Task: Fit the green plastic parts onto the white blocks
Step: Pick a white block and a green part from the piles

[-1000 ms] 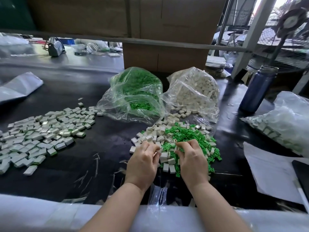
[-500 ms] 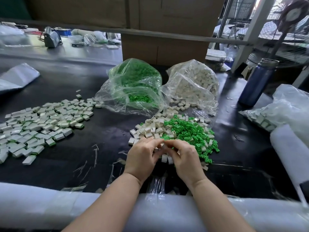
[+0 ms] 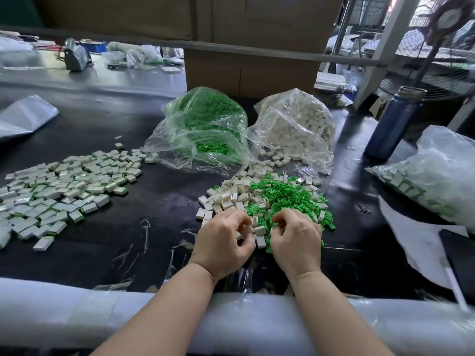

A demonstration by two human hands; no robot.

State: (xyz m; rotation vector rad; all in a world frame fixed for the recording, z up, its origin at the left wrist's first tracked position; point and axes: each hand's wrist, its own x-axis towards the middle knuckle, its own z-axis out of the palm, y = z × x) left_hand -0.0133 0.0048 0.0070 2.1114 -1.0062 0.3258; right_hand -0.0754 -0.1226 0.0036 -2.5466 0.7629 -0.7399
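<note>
Both hands rested at the near edge of a mixed pile of white blocks (image 3: 232,195) and green parts (image 3: 285,195) on a black table (image 3: 159,201). The left hand (image 3: 222,244) pinched a white block; the right hand (image 3: 295,240) had curled fingers, possibly pinching something small.

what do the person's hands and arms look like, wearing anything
Both hands are bare: no gloves on the left hand or the right hand. No rings, watch or wristbands show on the visible backs of the hands and wrists. The forearms are bare too, with no sleeve visible up to the bottom edge of the picture. No marks or tattoos can be made out.
</note>
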